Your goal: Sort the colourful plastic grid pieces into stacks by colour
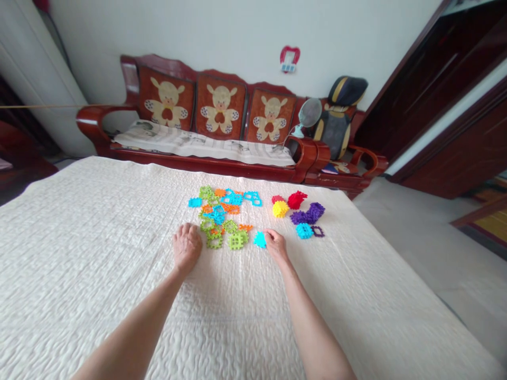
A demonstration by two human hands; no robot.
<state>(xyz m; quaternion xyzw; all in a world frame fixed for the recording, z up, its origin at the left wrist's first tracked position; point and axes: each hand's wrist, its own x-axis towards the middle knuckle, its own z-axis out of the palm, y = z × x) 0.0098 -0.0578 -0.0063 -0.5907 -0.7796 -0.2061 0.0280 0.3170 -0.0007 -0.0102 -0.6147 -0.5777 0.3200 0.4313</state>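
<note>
A heap of flat plastic interlocking pieces [222, 211] in green, blue and orange lies on the cream quilted cover [99, 253]. My left hand [186, 247] rests on the cover just left of the heap, fingers curled under, nothing visible in it. My right hand [274, 245] pinches a light blue piece [260, 239] at the heap's right edge. To the right stand built-up clusters: red [296, 199], yellow [280, 209], purple [308, 214] and a blue one [304, 230].
Behind the cover stands a dark red wooden bench [206, 163] with bear-print cushions and a striped seat pad. A small fan [309, 113] and a backpack [340, 119] sit at its right end. A dark wooden door [447, 100] is at the right, with floor [428, 237] below it.
</note>
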